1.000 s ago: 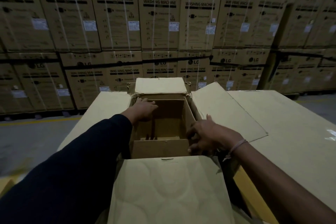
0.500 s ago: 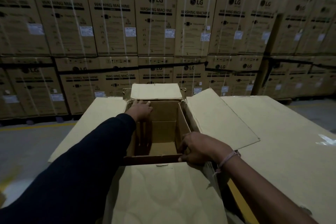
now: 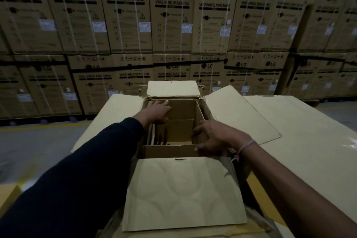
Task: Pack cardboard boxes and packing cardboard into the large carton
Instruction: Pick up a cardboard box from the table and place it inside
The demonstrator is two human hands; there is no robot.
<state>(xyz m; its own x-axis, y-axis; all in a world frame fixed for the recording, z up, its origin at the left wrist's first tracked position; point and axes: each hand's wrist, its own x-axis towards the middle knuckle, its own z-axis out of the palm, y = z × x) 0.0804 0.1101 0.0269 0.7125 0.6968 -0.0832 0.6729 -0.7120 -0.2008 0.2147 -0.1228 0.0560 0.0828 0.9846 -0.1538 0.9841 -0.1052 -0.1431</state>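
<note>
The large carton [image 3: 185, 195] stands open in front of me, its four flaps spread outward. Inside it sits a smaller open cardboard box [image 3: 173, 150], with flat packing cardboard [image 3: 152, 137] standing on edge along its left inner side. My left hand [image 3: 157, 111] rests on the far left corner of the inner box, fingers spread over its rim. At the near right corner, my right hand [image 3: 216, 137] grips the box's wall, fingers curled over the edge. The bottom of the inner box is dim.
Strapped washing-machine cartons [image 3: 172, 15] are stacked two high across the whole background. A big flat cardboard sheet [image 3: 309, 141] lies to the right of the carton. Grey floor with a yellow line [image 3: 38, 127] shows on the left.
My right hand has shifted along the inner box's near right corner and its fingers have spread. My left hand has stayed at the far left corner. The camera has tilted slightly.
</note>
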